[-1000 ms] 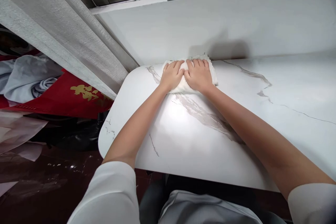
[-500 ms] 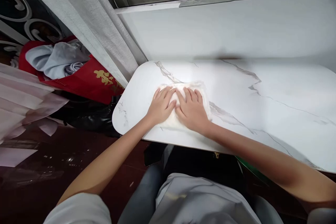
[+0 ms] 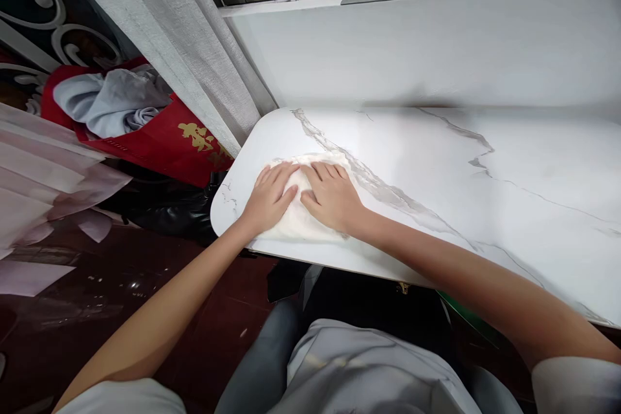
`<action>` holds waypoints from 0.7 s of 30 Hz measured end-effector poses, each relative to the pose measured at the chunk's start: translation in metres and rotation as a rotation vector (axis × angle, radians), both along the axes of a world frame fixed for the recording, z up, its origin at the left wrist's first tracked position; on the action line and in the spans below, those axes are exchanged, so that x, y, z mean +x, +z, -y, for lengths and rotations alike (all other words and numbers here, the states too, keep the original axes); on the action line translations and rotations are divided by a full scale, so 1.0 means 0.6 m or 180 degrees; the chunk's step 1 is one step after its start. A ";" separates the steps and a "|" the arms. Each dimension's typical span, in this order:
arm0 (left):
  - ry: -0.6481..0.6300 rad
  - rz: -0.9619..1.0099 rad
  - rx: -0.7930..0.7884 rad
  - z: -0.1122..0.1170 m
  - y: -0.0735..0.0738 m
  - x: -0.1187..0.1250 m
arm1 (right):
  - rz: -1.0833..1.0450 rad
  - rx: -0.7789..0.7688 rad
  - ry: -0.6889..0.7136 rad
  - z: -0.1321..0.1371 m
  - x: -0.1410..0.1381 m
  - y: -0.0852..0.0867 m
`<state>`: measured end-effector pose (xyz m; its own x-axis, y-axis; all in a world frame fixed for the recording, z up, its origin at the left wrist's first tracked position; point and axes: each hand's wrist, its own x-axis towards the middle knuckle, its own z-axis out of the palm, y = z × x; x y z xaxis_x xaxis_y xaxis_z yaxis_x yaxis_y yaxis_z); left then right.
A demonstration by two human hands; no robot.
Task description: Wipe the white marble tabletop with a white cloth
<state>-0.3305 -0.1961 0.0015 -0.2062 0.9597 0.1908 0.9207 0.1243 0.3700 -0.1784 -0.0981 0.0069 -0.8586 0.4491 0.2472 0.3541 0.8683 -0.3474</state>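
A white cloth [image 3: 297, 223] lies bunched on the white marble-patterned table [image 3: 436, 162], near its front left corner. My left hand [image 3: 268, 197] presses flat on the cloth's left part, fingers stretched forward. Beside it, my right hand [image 3: 330, 196] lies flat on the cloth's right part, fingers also stretched out and touching the left hand. Most of the cloth is hidden under both palms.
A grey curtain [image 3: 160, 32] hangs at the table's left. Beyond it, a red cloth with gold print [image 3: 165, 142] carries a grey garment [image 3: 111, 103]. A pale wall [image 3: 412, 45] backs the table. Dark reddish floor [image 3: 121, 291] lies at the left.
Both hands have drawn the cloth from the table's back edge by the wall toward the front left corner. The camera view has shifted with them.
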 end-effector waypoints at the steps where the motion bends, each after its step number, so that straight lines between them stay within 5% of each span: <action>1: 0.0040 -0.0008 0.0032 -0.011 -0.001 -0.012 | -0.0031 0.0095 -0.0003 -0.012 -0.014 -0.003; 14: -0.0219 0.0197 0.0265 -0.230 -0.006 -0.197 | -0.0126 0.0396 -0.0781 -0.175 -0.193 -0.020; 21: -0.0194 0.0269 0.0304 -0.295 -0.008 -0.257 | -0.0214 0.0444 -0.0908 -0.228 -0.260 -0.037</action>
